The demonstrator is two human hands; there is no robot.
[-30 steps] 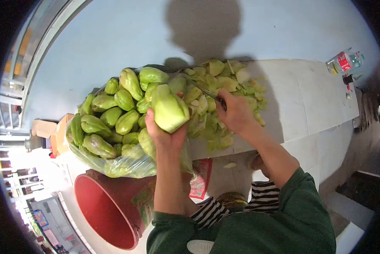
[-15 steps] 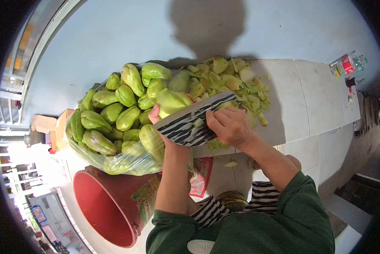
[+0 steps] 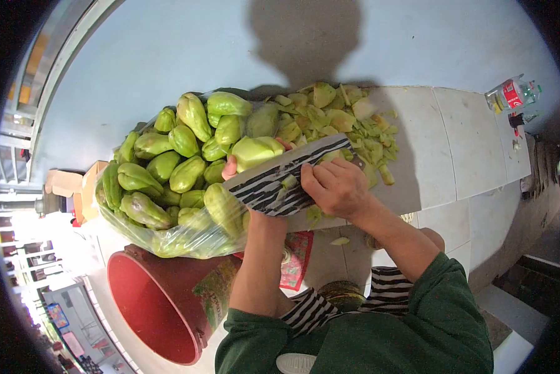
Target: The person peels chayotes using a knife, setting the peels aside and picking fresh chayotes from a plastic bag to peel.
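Half hidden, the left hand grips a pale chayote behind a broad-bladed knife clenched in the right hand.

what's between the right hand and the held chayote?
The broad blade lies between the right hand and the held chayote, as the head view shows.

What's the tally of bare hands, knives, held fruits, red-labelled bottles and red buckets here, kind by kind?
Hands: 2 (left hand, right hand)
Knife: 1
Held fruit: 1
Red-labelled bottle: 1
Red bucket: 1
Total: 6
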